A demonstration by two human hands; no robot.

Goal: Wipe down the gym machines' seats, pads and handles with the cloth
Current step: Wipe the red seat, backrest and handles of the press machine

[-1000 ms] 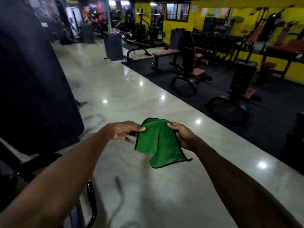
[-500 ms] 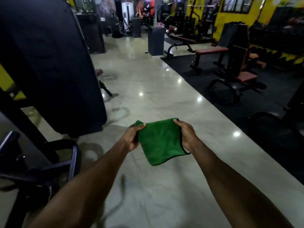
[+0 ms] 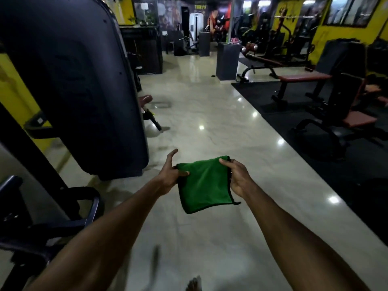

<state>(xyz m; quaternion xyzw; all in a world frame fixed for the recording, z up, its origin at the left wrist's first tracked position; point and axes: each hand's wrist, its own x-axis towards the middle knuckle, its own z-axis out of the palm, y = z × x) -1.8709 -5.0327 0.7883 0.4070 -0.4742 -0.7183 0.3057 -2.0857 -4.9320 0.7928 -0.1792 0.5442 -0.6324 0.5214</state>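
- Since the earlier frame, a finger of the left hand was lifted off the green cloth; its left edge was pinched.
- The right edge was gripped by the right hand.
- The cloth was held above the floor.

Single head-worn wide-angle view; faces forward and down along the gym floor; both forearms close in the foreground.

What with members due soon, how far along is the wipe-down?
Nothing shows as wiped yet. In hand: the left hand and right hand hold the folded green cloth above the floor, touching no machine. To do: the dark machine beside them and the red-padded benches across the aisle.
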